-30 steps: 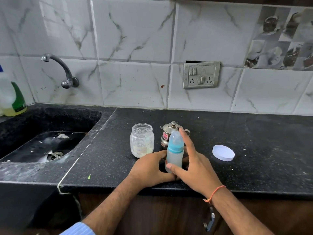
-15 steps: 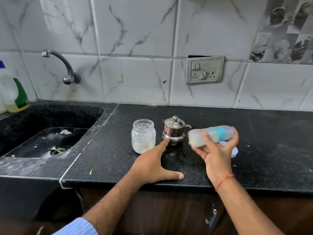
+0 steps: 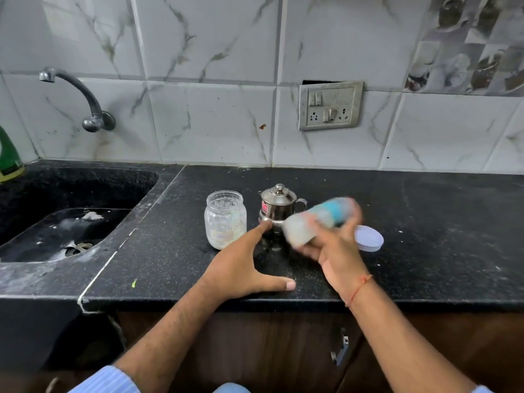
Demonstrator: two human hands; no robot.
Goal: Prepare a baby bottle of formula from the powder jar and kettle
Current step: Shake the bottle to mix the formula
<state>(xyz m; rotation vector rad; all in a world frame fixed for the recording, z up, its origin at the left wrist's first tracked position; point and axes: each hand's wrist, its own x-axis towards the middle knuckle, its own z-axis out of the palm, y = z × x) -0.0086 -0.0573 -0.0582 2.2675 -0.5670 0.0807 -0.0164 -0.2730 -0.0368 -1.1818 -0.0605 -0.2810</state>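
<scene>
Two hands are seen at work over a black stone desk, near its front edge and just right of the sink. A baby bottle with a blue collar is gripped by the right hand, whose fingers are curled round its middle. The bottle is held on its side above the desk and is smeared by motion blur, which suggests it is being shaken to blend powder and water; the cap looks fitted, though the blur prevents certainty. The left hand is laid flat on the desk with fingers straight and spread, gripping nothing, the thumb lying close to the front edge, apparently as a brace. Its index fingertip reaches toward the base of the small steel kettle, though contact cannot be confirmed. An open glass powder jar is stood just left of the kettle, with a little powder left at the bottom. Its white lid is left flat on the desk behind the right hand, presumably set aside for scooping. Mixing is judged the step in hand, with the jar not yet closed.
</scene>
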